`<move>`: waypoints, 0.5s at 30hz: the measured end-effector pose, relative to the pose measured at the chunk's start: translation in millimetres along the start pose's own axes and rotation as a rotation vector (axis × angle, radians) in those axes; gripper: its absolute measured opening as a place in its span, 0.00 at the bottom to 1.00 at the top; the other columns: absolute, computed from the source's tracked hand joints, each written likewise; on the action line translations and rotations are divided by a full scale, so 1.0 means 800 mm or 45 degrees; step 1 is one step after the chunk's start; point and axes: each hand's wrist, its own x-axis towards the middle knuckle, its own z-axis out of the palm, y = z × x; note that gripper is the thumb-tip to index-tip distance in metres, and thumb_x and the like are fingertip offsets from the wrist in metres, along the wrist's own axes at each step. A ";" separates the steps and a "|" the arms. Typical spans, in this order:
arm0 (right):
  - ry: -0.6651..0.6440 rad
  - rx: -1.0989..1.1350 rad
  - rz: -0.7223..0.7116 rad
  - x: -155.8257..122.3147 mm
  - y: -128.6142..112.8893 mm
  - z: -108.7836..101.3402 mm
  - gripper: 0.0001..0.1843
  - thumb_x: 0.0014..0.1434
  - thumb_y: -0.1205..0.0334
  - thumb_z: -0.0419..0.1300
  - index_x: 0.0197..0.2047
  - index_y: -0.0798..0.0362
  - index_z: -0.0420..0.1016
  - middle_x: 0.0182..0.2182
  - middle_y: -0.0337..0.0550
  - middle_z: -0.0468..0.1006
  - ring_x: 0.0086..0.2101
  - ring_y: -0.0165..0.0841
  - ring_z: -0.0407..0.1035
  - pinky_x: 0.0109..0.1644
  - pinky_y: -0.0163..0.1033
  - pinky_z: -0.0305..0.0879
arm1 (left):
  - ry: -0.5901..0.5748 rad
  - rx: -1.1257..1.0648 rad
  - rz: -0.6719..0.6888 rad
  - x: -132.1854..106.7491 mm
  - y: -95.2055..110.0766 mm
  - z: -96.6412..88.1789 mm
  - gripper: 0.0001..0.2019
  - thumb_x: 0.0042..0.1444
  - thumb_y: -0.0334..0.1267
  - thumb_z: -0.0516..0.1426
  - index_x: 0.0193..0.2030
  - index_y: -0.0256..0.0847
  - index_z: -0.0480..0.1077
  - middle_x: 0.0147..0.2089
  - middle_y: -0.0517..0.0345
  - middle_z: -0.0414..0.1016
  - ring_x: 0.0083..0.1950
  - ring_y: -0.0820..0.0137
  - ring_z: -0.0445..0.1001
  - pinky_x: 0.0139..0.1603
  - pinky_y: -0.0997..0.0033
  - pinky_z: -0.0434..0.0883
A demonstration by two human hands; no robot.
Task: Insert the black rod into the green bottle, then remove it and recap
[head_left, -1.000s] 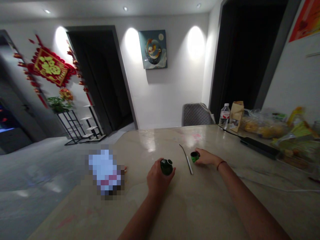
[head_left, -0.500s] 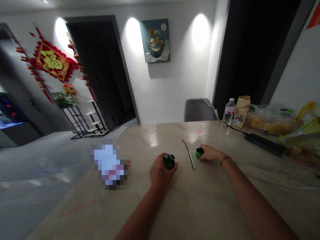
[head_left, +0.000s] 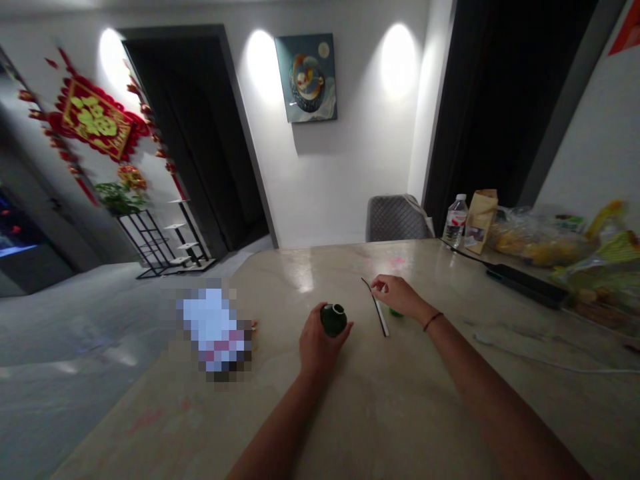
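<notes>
My left hand (head_left: 316, 340) is wrapped around a small, round, dark green bottle (head_left: 333, 321) with a narrow open neck, upright and tilted slightly to the right. Between my hands lies a thin black stick (head_left: 381, 321), bent near its far end, with a narrow white strip (head_left: 379, 311) along it. The fingers of my right hand (head_left: 399, 293) are drawn together in a pinch at the stick's upper part. A small green cup-like piece (head_left: 395, 312) stands under my right hand, mostly hidden by it.
A blurred-out light object (head_left: 213, 327) is at the table's left edge. Toward the back right are a water bottle (head_left: 455, 221), a paper bag (head_left: 481, 221), plastic-bagged food (head_left: 540, 243) and a black flat device (head_left: 525, 285) with a cable. A grey chair (head_left: 399, 219) stands behind the table (head_left: 380, 413).
My right hand has let go of the small green piece and moved left and away from me to the black stick. My left hand keeps the bottle, its neck now turned more upright.
</notes>
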 end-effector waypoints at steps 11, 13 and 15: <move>-0.313 0.169 -0.016 -0.009 -0.021 0.026 0.10 0.46 0.67 0.57 0.36 0.57 0.73 0.29 0.44 0.74 0.29 0.29 0.67 0.34 0.34 0.61 | -0.153 -0.335 -0.184 0.005 -0.006 0.004 0.28 0.45 0.51 0.57 0.51 0.40 0.57 0.45 0.49 0.71 0.46 0.64 0.71 0.47 0.64 0.66; -0.389 0.257 -0.002 -0.012 -0.025 0.033 0.16 0.44 0.67 0.60 0.40 0.57 0.71 0.32 0.45 0.74 0.30 0.29 0.67 0.34 0.34 0.62 | -0.168 -0.387 -0.160 0.005 -0.009 0.006 0.29 0.45 0.50 0.57 0.52 0.39 0.58 0.49 0.48 0.69 0.50 0.64 0.68 0.51 0.63 0.64; -0.447 0.330 0.020 -0.016 -0.029 0.041 0.24 0.40 0.66 0.63 0.45 0.58 0.68 0.36 0.46 0.73 0.32 0.31 0.67 0.35 0.35 0.63 | -0.176 -0.427 -0.156 0.006 -0.013 0.009 0.31 0.44 0.50 0.57 0.54 0.38 0.58 0.54 0.47 0.65 0.55 0.63 0.64 0.56 0.62 0.59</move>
